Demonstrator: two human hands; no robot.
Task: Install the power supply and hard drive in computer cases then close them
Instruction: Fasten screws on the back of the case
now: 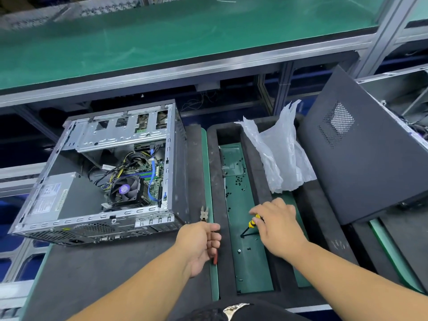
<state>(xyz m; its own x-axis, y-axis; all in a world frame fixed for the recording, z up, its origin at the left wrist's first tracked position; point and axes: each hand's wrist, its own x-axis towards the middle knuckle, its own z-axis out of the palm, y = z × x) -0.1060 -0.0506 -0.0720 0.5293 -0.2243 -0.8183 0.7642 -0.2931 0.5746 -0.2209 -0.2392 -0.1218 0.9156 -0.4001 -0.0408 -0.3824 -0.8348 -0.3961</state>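
Note:
An open computer case (176,158) lies on its side at the left. Inside it I see a grey power supply (53,195), a fan, a motherboard and cables. A silver drive cage (122,130) sits at its far end. My left hand (199,242) is shut on red-handled cutting pliers (204,213), just right of the case. My right hand (278,225) grips a yellow-and-black screwdriver (251,224), whose tip touches the green tray floor (252,269) among several loose black screws (239,181). A black side panel (361,158) leans at the right.
Black foam walls (214,181) frame the tray compartment. A crumpled clear plastic bag (278,154) lies between the tray and the side panel. A green-topped shelf (162,35) on an aluminium frame overhangs the back. Another case's edge (416,126) shows at the far right.

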